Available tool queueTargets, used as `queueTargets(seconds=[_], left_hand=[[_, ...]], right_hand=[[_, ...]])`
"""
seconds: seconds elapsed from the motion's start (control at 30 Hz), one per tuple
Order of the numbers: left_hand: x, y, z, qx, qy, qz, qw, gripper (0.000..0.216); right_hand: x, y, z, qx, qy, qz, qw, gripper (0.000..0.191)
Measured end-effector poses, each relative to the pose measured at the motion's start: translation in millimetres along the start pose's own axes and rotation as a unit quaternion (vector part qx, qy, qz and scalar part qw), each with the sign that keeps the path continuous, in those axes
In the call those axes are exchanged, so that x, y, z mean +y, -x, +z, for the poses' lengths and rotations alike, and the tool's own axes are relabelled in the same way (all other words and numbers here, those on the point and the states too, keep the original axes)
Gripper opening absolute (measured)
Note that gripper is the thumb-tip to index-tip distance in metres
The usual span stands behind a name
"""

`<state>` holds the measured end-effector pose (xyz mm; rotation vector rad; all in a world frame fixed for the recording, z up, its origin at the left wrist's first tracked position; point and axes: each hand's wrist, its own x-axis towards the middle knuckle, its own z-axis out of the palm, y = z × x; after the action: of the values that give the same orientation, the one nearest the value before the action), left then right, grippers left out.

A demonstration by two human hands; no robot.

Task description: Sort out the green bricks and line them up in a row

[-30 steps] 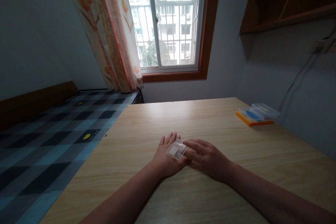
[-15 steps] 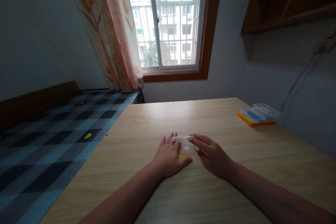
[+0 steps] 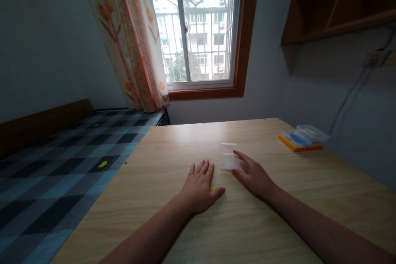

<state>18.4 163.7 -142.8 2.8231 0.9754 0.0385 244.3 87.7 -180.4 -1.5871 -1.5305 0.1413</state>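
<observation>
My left hand (image 3: 199,187) lies flat on the light wood table (image 3: 173,140), fingers stretched forward and thumb spread to the right. Small yellow pieces (image 3: 214,188) show in the gap between its thumb and forefinger; the palm may hide more of them. To the right, my right hand (image 3: 255,179) grips the right side of a clear plastic box (image 3: 227,161) between thumb and fingers. The box is just beyond the left fingertips, apart from them. Its see-through walls are blurred, so I cannot tell whether it rests on the table.
At the table's far right lies an orange-based case (image 3: 300,146) with blue contents and a clear box (image 3: 312,133) on top. A bed with a checked cover (image 3: 74,165) runs along the left. Ahead are a curtain (image 3: 133,49) and a window (image 3: 210,29); a wooden shelf (image 3: 324,29) hangs upper right.
The clear box has moved away from my left hand, forward and to the right, with my right hand on it. My left hand stays flat over nearly the same spot.
</observation>
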Motion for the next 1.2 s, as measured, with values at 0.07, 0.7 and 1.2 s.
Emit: queueTargets(seconds=[0.07, 0.7, 1.2], left_hand=[[0, -1, 0, 0.006, 0.004, 0.003, 1.0, 0.084], [-26, -19, 4, 0.113, -0.001, 0.07, 0.991, 0.053], [-109, -24, -21, 0.144, -0.087, -0.23, 0.959, 0.053]], right_hand=[[8, -4, 1, 0.0, 0.015, 0.001, 1.0, 0.057], [11, -40, 13, -0.015, 0.072, -0.121, 0.99, 0.051], [134, -23, -153, 0.369, 0.317, 0.047, 0.873, 0.05]])
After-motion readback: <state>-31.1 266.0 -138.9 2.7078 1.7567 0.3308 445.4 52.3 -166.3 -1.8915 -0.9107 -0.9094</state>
